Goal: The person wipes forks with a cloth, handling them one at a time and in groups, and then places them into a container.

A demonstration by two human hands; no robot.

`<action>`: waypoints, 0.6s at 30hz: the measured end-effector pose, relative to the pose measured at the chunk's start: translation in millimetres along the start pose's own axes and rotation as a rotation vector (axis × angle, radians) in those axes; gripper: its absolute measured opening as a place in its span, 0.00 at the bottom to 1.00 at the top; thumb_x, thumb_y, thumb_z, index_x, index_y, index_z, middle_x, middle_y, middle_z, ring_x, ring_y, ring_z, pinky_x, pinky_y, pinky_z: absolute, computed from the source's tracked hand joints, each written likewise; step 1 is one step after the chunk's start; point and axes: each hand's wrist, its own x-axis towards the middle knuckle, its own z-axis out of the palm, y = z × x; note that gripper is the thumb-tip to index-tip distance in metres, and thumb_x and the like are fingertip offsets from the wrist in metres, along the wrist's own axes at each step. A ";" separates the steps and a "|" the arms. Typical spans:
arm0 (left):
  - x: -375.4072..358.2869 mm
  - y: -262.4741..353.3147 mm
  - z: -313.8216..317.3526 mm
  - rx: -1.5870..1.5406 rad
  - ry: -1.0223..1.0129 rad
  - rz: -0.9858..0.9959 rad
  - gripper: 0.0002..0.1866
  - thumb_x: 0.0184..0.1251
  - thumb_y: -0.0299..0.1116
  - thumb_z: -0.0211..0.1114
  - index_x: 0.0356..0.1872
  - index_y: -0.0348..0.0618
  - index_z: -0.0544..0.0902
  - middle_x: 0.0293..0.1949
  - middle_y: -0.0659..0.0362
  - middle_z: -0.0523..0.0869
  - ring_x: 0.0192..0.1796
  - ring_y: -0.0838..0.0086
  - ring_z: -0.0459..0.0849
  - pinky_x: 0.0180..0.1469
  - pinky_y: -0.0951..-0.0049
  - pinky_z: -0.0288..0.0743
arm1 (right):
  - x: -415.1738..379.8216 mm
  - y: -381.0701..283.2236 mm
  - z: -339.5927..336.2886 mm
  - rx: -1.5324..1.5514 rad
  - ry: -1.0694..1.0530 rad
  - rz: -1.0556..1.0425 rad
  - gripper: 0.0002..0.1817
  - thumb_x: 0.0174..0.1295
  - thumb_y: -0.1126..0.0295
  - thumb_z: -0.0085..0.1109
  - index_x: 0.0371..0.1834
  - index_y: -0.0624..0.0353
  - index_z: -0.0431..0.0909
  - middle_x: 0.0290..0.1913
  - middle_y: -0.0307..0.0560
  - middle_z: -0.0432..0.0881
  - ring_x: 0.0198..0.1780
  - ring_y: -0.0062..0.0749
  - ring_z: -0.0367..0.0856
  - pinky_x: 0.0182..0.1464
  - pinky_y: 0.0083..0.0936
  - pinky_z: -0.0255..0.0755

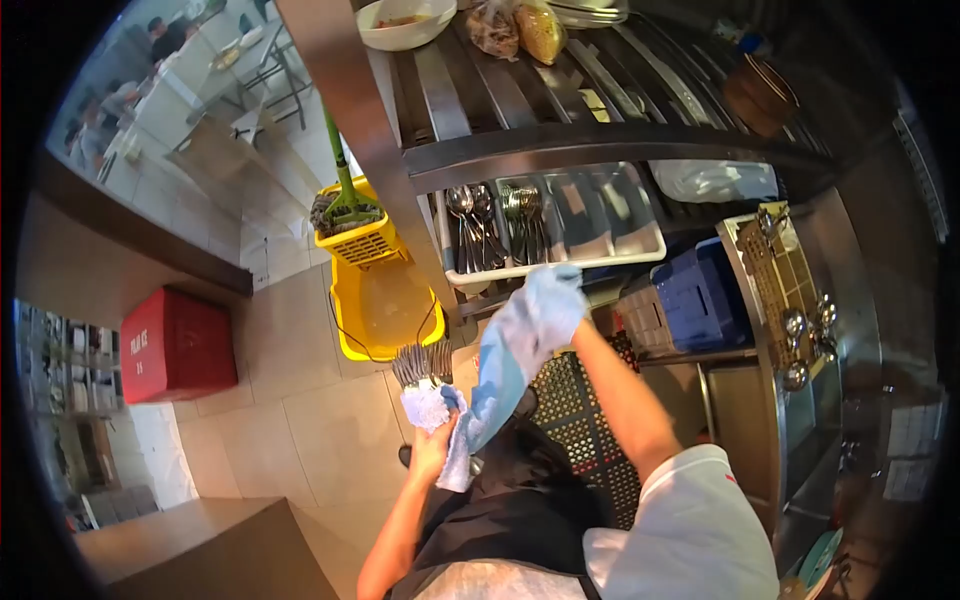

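Note:
My left hand (434,448) is closed around a bundle of forks (424,366), tines up, with part of a light blue cloth (500,365) wrapped about their handles. The cloth stretches up and right from there to my right hand (566,302), which is wrapped in its other end. Cloth covers most of the right fingers, which appear closed on it, close to the front rim of a white cutlery tray (560,270). Spoons (474,225) fill the tray's left compartment and forks (526,222) the one beside it. Further right, the compartments look bare.
Above the tray runs a slatted metal shelf (620,145) with a white bowl (405,25) and bagged food (515,30). A yellow mop bucket (385,310) and red box (178,345) stand left on the floor. Blue crates (700,295) are at right; people sit far off.

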 end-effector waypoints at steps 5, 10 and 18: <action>-10.7 44.1 2.3 0.092 -0.009 -0.078 0.19 0.58 0.37 0.59 0.47 0.35 0.74 0.42 0.57 0.79 0.45 0.74 0.76 0.49 0.73 0.67 | -33.6 -79.4 -27.3 0.782 0.245 -0.154 0.33 0.42 0.73 0.52 0.51 0.78 0.51 0.27 0.65 0.73 0.25 0.57 0.74 0.27 0.42 0.68; -14.8 43.1 -8.0 0.029 -0.035 -0.037 0.16 0.58 0.34 0.58 0.43 0.34 0.76 0.40 0.57 0.80 0.45 0.74 0.76 0.49 0.74 0.67 | -32.6 -130.8 -73.5 0.387 0.232 -0.049 0.22 0.44 0.70 0.50 0.43 0.73 0.65 0.23 0.58 0.74 0.22 0.47 0.75 0.25 0.36 0.69; -19.3 41.4 -22.7 0.231 -0.162 0.150 0.11 0.61 0.33 0.54 0.41 0.39 0.76 0.37 0.61 0.79 0.41 0.78 0.75 0.45 0.74 0.68 | -43.8 -150.6 -92.3 0.209 0.314 0.140 0.14 0.47 0.74 0.48 0.37 0.72 0.66 0.24 0.54 0.74 0.22 0.40 0.77 0.23 0.30 0.70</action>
